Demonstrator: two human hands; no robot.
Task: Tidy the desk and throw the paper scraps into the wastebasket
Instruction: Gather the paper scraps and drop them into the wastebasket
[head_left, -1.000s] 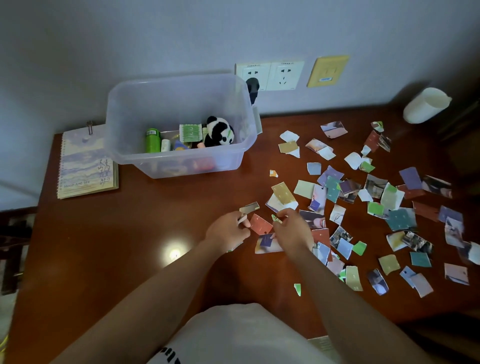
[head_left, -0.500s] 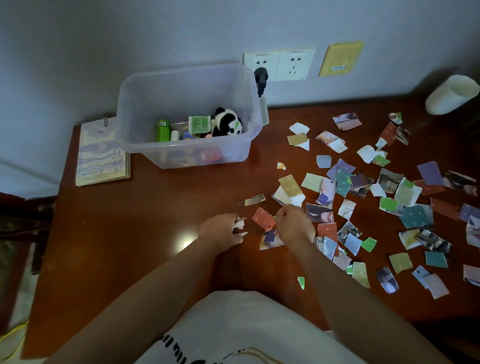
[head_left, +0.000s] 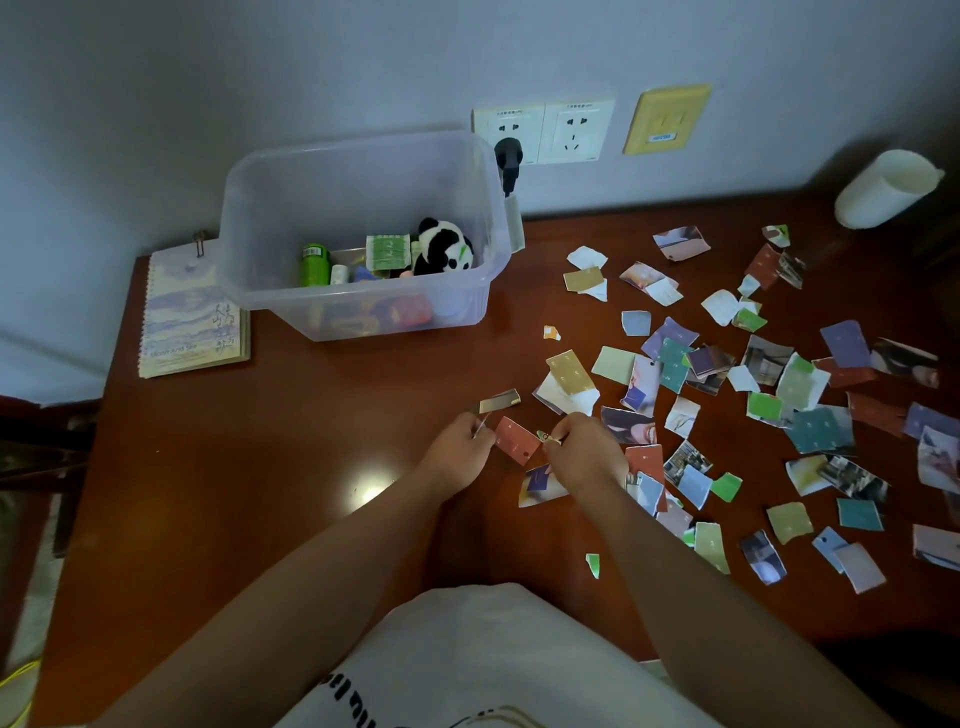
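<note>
On a littered brown wooden desk (head_left: 260, 493), the left hand (head_left: 457, 454) pinches pale paper scraps (head_left: 482, 425); the right hand (head_left: 589, 452) pinches a tiny green-yellow scrap (head_left: 546, 435), apparently collecting them for disposal.

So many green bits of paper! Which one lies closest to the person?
The small green scrap lying alone beside the right forearm, nearer the person than every other piece. The other green ones sit farther out among the spread.

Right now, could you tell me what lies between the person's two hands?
A red paper scrap lies between the left hand and right hand, in the head view.
</note>
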